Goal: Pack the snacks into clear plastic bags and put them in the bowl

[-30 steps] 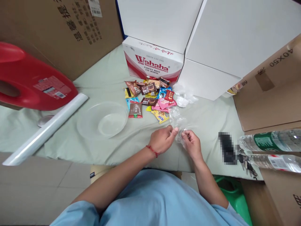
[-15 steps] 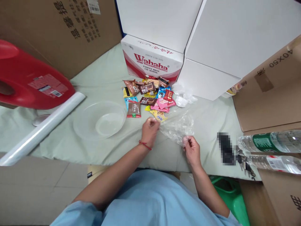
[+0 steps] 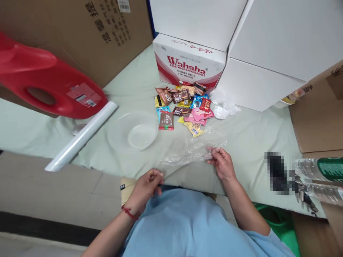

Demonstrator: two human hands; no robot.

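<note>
A clear plastic bag or film (image 3: 184, 157), crumpled and see-through, lies low over the cloth, its exact form hard to make out. My right hand (image 3: 223, 164) pinches its right end between thumb and fingers. Just below the plastic's left end, at the table's front edge, my left hand (image 3: 148, 184) has its fingers curled in; I see nothing in it. Beyond the plastic is a pile of small wrapped snacks (image 3: 181, 96), with a yellow packet (image 3: 194, 129) nearest. A shallow translucent bowl (image 3: 115, 137) stands to the left of them.
At the left are a red jug (image 3: 61, 84) and a long white roll (image 3: 83, 135) jutting past the edge. A Wahaha carton (image 3: 187, 67) backs the snacks, beside crumpled white plastic (image 3: 223, 103). Keys (image 3: 305, 198) and water bottles (image 3: 321, 191) lie at the right.
My left hand has drawn back from the plastic's far side toward the table's front edge. The plastic now stretches farther left, still pinched in my right hand. The view has shifted left.
</note>
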